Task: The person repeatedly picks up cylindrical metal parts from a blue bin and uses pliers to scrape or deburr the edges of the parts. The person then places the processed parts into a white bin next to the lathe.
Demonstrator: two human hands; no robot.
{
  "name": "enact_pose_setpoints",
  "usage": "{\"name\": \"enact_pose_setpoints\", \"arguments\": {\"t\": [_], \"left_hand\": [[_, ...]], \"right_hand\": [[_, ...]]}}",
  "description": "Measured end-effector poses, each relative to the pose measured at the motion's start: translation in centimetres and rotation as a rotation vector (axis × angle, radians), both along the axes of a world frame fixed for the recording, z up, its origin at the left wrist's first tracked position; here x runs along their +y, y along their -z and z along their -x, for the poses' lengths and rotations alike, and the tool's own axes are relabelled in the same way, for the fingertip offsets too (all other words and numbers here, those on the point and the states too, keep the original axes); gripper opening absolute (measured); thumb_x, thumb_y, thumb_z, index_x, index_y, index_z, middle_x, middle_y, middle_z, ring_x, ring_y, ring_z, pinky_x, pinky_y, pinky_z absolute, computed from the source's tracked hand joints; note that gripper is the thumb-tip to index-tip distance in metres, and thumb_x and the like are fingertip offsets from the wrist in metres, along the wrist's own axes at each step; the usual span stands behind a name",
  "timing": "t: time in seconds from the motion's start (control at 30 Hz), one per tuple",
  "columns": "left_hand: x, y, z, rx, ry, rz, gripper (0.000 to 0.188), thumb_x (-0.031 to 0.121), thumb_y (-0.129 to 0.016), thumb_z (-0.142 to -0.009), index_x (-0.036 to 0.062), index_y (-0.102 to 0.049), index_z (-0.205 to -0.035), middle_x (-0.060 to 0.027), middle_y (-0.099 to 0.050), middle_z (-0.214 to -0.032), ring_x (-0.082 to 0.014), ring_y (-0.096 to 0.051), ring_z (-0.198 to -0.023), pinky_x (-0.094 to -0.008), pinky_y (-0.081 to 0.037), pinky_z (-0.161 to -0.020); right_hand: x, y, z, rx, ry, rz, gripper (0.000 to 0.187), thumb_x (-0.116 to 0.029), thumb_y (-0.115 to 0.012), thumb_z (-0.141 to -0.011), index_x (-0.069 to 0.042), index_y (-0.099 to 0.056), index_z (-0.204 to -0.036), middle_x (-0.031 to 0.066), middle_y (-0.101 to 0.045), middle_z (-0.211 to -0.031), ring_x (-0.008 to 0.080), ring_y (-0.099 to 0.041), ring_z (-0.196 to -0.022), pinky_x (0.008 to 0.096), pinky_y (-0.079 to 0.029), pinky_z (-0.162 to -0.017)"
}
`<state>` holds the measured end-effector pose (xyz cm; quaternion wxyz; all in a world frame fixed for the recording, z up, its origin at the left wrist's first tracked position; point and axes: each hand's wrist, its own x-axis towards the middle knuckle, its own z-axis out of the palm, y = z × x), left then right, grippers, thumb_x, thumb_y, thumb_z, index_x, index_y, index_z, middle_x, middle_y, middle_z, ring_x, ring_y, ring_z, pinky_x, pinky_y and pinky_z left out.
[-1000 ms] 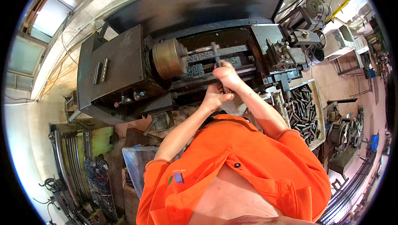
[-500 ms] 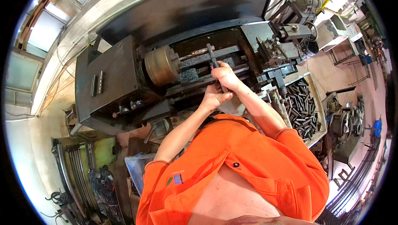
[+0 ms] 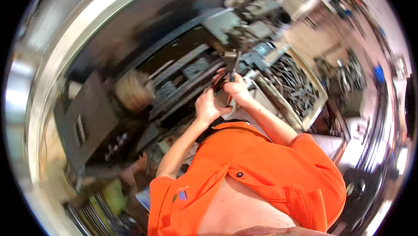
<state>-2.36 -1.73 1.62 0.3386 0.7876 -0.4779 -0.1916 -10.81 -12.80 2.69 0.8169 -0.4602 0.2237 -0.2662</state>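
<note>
My right hand (image 3: 235, 87) is closed round a long metal hand tool (image 3: 237, 63), which looks like a wrench with a reddish handle end; blur hides its exact kind. Beside the tool's upper end is a short shiny metal piece (image 3: 228, 54) with holes or notches. Close by on the left, my left hand (image 3: 208, 105) has its fingers curled up by a dark shape at the tool, its thumb stretched towards the handle. What it grips is partly hidden. Both hands are in front of a lathe, whose brass-coloured chuck (image 3: 133, 91) has a pale rod (image 3: 161, 69) sticking out.
A tray (image 3: 323, 97) of many short metal bars (image 3: 291, 83) stands to the right of my hands. The lathe's dark headstock (image 3: 85, 123) is at the left, with a dark splash panel (image 3: 148, 23) behind. Long bars (image 3: 370, 149) lie at the far right.
The whole view has swung, so the lathe now appears further left and tilted, and blurred. My hands and the tool have come away from the lathe bed towards the tray; the shiny piece is apart from the chuck.
</note>
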Motion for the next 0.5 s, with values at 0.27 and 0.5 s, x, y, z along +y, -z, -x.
{"name": "enact_pose_setpoints", "arguments": {"t": [0.27, 0.5], "left_hand": [[-1.4, -1.8, 6.7, 0.075, 0.602, -0.216, 0.075, 0.051, -0.071, -0.057, 0.0044, -0.051, -0.113, -0.0219, -0.061, -0.093, -0.0361, -0.059, -0.088, -0.0423, -0.047, -0.076], [2.5, 2.0, 4.4, 0.118, 0.362, -0.141, 0.046, 0.036, -0.063, -0.069, 0.0005, -0.058, -0.099, -0.0201, -0.061, -0.079, -0.0361, -0.059, -0.075, -0.0428, -0.047, -0.066]], "right_hand": [[2.1, 5.7, 13.5, 0.233, 0.447, -0.46, 0.018, -0.012, -0.044, -0.077, -0.006, -0.05, -0.093, 0.0067, -0.059, -0.073, 0.0088, -0.034, -0.041, 0.0227, -0.029, -0.038], [-0.9, 6.4, 21.3, 0.385, 0.163, -0.706, 0.043, -0.028, -0.03, -0.089, 0.007, -0.052, -0.101, -0.0074, -0.033, -0.05, 0.0025, -0.028, -0.039, 0.0172, -0.027, -0.037]]}}
